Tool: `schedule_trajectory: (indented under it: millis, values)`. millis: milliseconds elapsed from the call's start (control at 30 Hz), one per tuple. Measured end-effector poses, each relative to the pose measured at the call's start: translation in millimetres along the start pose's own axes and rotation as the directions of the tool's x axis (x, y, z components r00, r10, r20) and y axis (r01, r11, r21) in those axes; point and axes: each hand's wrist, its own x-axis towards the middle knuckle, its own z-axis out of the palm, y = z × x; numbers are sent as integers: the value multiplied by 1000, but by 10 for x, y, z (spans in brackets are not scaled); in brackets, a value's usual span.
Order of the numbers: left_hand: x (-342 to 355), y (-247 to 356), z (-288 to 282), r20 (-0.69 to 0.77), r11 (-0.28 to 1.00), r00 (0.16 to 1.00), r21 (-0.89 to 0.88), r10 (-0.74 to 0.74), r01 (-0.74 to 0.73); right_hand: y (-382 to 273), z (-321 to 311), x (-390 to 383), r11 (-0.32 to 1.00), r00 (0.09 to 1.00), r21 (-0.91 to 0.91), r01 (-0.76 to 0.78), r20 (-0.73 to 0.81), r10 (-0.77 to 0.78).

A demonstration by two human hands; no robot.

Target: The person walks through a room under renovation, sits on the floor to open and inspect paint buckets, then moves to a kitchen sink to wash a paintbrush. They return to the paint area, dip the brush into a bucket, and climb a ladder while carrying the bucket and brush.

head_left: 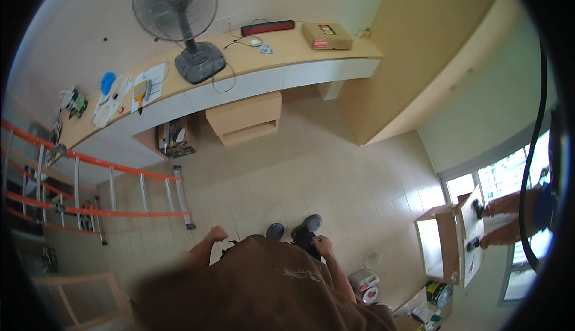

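In the lower middle my left hand is beside my brown top, its fingers curled closed with nothing visible in them. At the other side my right hand is closed against dark cloth at my leg; what its fingers grip is too small to make out. My shoes rest on the pale tiled floor.
An orange ladder stands left. A curved desk holds a fan, brush and carton. A cabinet sits below. Right, another person stands on wooden furniture; a weighing scale is nearby.
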Motion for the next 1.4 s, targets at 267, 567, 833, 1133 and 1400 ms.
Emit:
schedule_trajectory:
  millis: [267,567,833,1133,1400]
  values:
    - [239,486,-198,-315,967,949,-235,17,-95,106,-407,545,974,930,-164,-158,307,202]
    - [-224,595,-335,-414,873,858,-482,-304,76,-30,-106,2250,514,628,-572,639,774,81]
    - [-1166,911,706,-435,633,570,-747,-697,204,-1322,702,4740,-238,236,-174,956,935,265]
    - [-1777,1749,2687,236,-39,420,-904,-876,426,-3471,2269,4088,278,367,-292,915,888,-276]
    - [-1918,1330,3371,382,-320,426,-923,-820,212,-3696,3133,1964,465,162,-122,877,986,-46]
